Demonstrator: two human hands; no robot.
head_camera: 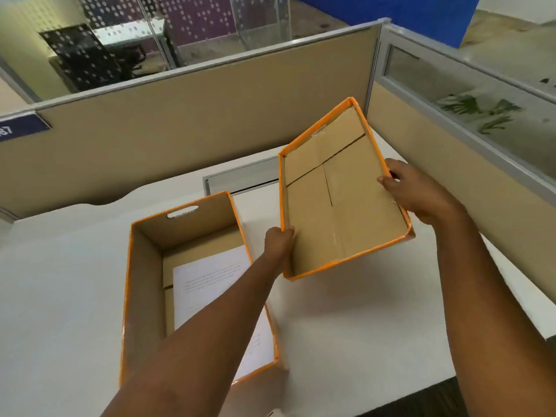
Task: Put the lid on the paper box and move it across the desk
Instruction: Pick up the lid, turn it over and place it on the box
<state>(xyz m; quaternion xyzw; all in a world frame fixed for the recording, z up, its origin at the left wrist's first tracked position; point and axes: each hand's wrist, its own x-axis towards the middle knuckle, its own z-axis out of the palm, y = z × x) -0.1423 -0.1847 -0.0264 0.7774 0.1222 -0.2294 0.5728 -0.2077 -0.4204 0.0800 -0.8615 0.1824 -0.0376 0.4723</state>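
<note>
An open paper box (pixel 144 284), brown cardboard inside with orange edges and a handle slot in its far wall, stands on the white desk (pixel 60 296). White printed sheets (pixel 207 284) lie in its bottom. To its right I hold the orange-rimmed lid (pixel 340 200) in the air, tilted, its brown inside facing me. My left hand (pixel 278 243) grips the lid's left rim near the front corner. My right hand (pixel 418 191) grips the right rim. My left forearm crosses over the box and hides part of the sheets.
Beige partition walls (pixel 180 121) close the desk at the back and the right. A grey cable flap (pixel 240 176) is set into the desk behind the lid. The desk's front edge runs at the lower right, with dark floor (pixel 421 398) below it.
</note>
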